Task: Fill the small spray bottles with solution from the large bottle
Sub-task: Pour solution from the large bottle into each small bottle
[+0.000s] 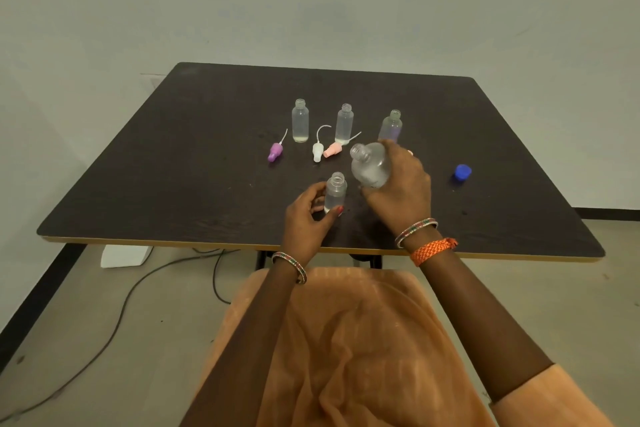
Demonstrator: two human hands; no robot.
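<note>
Clear plastic is filling both my hands: my right hand (pixel 398 191) is wrapping around the big bottle (pixel 369 166), tilting its open neck toward the little bottle (pixel 335 191), which my left hand (pixel 308 215) is pinching upright on the dark table (pixel 173 166). I am thinking a slow tilt, mouth over mouth, should avoid spills.

A beaded multicoloured bangle (pixel 290 266) circles each wrist (the right adds a woven orange thread band (pixel 433 251)); peach-orange fabric garment (pixel 363 350) fills lower centre.
</note>
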